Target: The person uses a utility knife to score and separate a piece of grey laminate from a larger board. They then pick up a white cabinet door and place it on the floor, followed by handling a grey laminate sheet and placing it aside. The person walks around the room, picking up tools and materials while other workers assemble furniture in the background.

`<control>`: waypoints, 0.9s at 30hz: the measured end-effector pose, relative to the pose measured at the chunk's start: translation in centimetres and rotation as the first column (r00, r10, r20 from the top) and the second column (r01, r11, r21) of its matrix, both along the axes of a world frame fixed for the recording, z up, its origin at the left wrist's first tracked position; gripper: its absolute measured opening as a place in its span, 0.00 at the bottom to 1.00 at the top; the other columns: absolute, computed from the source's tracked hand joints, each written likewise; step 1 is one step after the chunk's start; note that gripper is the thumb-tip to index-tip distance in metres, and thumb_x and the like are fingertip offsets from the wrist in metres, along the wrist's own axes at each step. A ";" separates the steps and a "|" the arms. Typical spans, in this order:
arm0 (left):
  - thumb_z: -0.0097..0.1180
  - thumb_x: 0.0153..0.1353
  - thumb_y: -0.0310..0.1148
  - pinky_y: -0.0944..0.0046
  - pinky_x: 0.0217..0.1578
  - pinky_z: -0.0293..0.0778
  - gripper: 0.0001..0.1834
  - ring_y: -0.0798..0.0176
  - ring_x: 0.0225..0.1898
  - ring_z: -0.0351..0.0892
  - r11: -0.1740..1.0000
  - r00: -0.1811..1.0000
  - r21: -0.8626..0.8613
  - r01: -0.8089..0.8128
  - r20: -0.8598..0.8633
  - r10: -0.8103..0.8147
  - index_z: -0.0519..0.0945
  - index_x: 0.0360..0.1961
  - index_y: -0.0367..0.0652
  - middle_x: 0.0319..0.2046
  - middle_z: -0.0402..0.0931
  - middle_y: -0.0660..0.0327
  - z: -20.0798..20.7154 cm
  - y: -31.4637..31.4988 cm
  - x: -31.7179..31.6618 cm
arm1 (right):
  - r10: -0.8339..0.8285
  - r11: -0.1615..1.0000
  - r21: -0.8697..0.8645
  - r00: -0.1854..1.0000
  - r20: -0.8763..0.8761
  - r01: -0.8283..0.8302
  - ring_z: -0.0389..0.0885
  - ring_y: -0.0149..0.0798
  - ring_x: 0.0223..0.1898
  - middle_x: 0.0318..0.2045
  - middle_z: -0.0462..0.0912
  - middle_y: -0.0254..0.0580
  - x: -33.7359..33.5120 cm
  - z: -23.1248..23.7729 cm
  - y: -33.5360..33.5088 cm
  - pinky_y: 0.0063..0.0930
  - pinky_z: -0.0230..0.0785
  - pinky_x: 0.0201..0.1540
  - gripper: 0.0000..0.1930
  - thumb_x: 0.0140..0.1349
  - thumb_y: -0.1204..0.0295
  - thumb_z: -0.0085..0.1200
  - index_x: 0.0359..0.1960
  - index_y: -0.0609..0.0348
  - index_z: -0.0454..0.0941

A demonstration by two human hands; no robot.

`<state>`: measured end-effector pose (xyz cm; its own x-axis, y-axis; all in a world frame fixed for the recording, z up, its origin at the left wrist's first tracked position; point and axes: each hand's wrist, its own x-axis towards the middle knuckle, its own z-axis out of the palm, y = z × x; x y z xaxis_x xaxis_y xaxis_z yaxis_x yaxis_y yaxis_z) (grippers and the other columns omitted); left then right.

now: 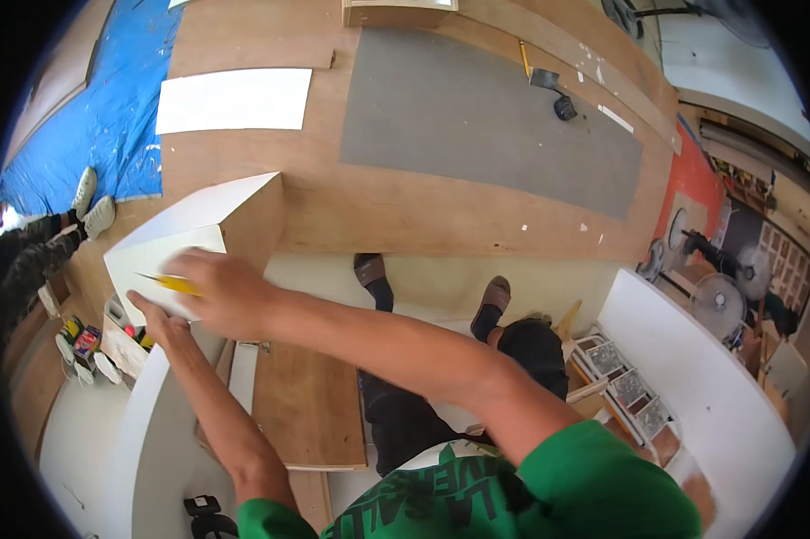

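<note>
Matt white laminate box (167, 242), raw plywood side; smooth plywood bench (333, 198).

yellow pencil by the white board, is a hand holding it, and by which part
The right hand holds the thin yellow pencil at its rear end, its fingers hiding that part. The tip points left over the white-faced plywood box panel. The left hand presses flat on the panel.

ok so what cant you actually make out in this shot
- Head view: most of the yellow pencil is hidden under the right hand; its tip is not seen.
- Left hand: its fingers lie under the right hand, so contact with the white panel is unclear.
- Compartment box: contents too small to identify.
- Items by the far fans: bent and blurred at the rim.
</note>
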<state>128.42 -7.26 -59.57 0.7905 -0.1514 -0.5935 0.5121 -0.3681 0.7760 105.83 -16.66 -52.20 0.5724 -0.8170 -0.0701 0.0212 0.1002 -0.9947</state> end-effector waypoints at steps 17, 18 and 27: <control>0.50 0.70 0.38 0.63 0.35 0.78 0.11 0.62 0.35 0.79 0.944 0.833 0.331 -0.004 -0.521 0.187 0.76 0.43 0.42 0.34 0.77 0.62 -12.6 15.8 -41.2 | -0.107 0.891 -0.081 0.034 -0.994 0.446 0.79 0.60 0.42 0.39 0.80 0.57 -65.2 -27.6 3.1 0.48 0.70 0.46 0.22 0.57 0.67 0.56 0.53 0.61 0.69; 0.51 0.69 0.37 0.62 0.36 0.78 0.10 0.61 0.35 0.80 0.932 0.841 0.362 0.018 -0.510 0.182 0.75 0.42 0.42 0.33 0.77 0.61 -14.3 12.5 -45.6 | -0.162 0.890 -0.132 0.031 -0.986 0.436 0.79 0.60 0.42 0.38 0.80 0.56 -66.0 -29.1 3.1 0.48 0.70 0.46 0.22 0.57 0.67 0.56 0.53 0.60 0.69; 0.59 0.65 0.42 0.60 0.38 0.76 0.21 0.57 0.44 0.77 0.973 0.822 0.217 0.082 -0.567 0.057 0.69 0.52 0.42 0.41 0.73 0.61 -34.3 -7.9 -62.4 | -0.245 0.943 -0.108 0.438 -0.865 0.313 0.79 0.48 0.35 0.34 0.79 0.47 -61.3 -39.1 -1.5 0.42 0.72 0.40 0.15 0.58 0.67 0.61 0.44 0.60 0.76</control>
